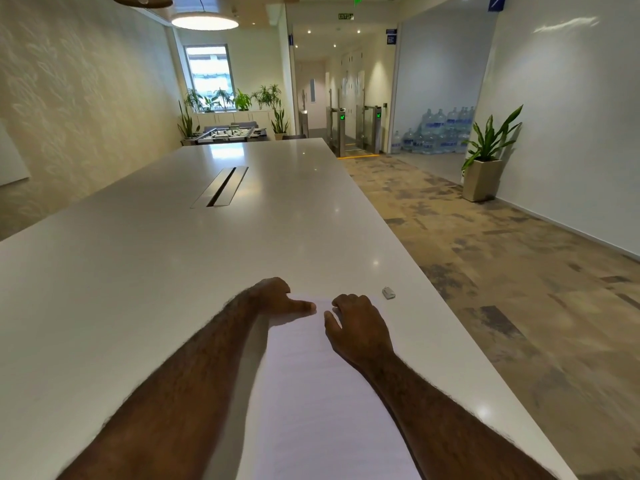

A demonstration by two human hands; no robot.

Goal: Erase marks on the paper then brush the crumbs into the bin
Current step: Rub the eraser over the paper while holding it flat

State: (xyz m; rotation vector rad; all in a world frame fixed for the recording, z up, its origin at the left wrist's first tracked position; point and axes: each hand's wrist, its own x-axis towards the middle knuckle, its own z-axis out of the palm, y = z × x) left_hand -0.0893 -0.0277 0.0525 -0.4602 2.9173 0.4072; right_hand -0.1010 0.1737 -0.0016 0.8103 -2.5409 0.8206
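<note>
A white sheet of paper (311, 382) lies on the long white table (156, 271), close to its right edge. My left hand (277, 297) rests at the paper's far left corner, thumb stretched flat on the sheet. On the far right part of the paper sits my right hand (356, 323), fingers curled down onto it; whether it holds anything is hidden. A small white eraser (388, 293) lies on the table just right of the paper, apart from both hands. No marks show on the paper and no bin is in view.
The table's right edge (450, 327) runs close beside the paper, with carpeted floor beyond. A cable slot (221, 187) lies in the table's middle farther off. A potted plant (485, 161) stands by the right wall.
</note>
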